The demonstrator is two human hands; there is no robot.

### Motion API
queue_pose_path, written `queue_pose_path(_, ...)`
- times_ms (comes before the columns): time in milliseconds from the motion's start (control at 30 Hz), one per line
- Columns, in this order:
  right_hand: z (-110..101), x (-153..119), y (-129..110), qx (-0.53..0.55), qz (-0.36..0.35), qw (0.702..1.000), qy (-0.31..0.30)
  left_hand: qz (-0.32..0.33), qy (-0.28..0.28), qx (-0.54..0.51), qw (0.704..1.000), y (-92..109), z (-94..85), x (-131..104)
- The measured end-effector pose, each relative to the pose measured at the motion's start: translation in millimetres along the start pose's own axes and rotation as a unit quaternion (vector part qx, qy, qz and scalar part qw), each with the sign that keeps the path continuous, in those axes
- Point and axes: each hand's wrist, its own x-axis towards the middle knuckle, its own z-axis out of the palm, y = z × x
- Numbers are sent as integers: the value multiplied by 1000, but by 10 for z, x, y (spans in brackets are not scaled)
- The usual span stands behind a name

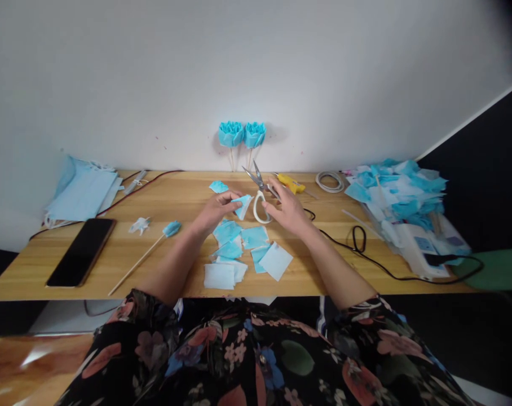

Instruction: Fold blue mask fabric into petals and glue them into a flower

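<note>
My left hand [217, 212] pinches a small folded blue-and-white fabric piece [242, 206] between thumb and fingers. In my right hand [287, 208] are scissors [261, 197] with white handles, blades spread and pointing away from me, beside the piece but apart from it. Below the hands lie several cut blue squares [227, 232] and white squares [276, 261], some overlapping. A small blue scrap [218, 186] rests just beyond my left hand. To the left, a wooden stick [137, 264] carries a small blue bud [171, 228] at its tip.
Two blue fabric flowers [231, 134] on sticks lean against the wall. Face masks [82, 189] and a phone [82, 252] lie left. A yellow glue gun [290, 184], a coiled cable [329, 182], a black cord [360, 251], a white power strip [420, 248] and heaped blue-white pieces [400, 189] are right.
</note>
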Motion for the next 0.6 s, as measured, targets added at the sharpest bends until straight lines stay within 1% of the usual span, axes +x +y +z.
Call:
queue_pose_path(133,93,7,-149,-5,-12,999,40,-68,-61,-20,996,27,64,-47)
queue_pose_path(200,120,14,-205,-10,-16,999,47,-88,-76,-49,992,40,111,-71)
queue_pose_path(233,126,14,-228,-12,-16,999,49,-91,-72,-77,990,44,136,-79)
queue_pose_path(333,103,3,-290,-13,-2,999,40,-84,-31,-168,982,44,194,-79)
queue_pose_path(400,32,-3,-335,-25,27,999,2,-83,-14,-180,980,38,206,-67)
queue_pose_path(500,-167,24,-397,-91,71,991,-66,-87,1,-140,986,37,193,-54)
queue_pose_path(533,-245,47,-407,-118,82,987,-68,-89,7,-126,988,42,186,-54)
queue_pose_path(600,-389,112,-395,-138,106,984,-37,-95,12,-110,989,60,175,-60)
